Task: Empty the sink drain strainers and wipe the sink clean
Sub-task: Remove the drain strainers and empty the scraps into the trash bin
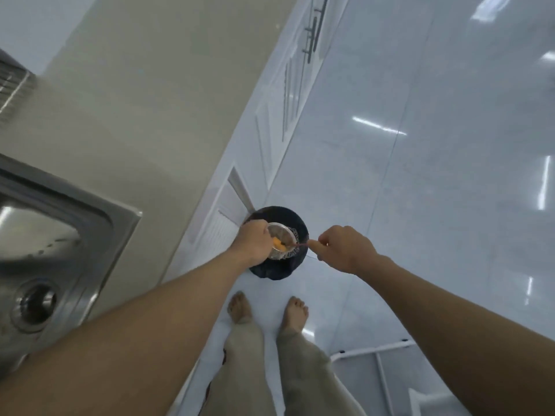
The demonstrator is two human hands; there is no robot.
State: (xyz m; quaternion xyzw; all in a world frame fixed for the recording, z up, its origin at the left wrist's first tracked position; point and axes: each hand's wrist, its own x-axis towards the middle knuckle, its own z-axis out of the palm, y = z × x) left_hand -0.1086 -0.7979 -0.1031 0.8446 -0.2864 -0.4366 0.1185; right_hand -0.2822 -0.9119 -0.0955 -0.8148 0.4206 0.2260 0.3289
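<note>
My left hand (253, 243) grips a round metal drain strainer (280, 243) and holds it over a black-lined bin (277, 270) on the floor. Orange food scraps (277, 244) and brownish bits lie inside the strainer. My right hand (345, 249) pinches a thin reddish stick (300, 244) whose tip reaches into the strainer. The steel sink (54, 223) is at the left, and its drain opening (37, 301) stands bare with no strainer in it.
A beige countertop (144, 100) runs beside the sink. White cabinet doors (270, 124) with bar handles drop to a glossy white tile floor (420, 175). My bare feet (267, 309) stand just behind the bin. A white frame (375, 352) sits at the lower right.
</note>
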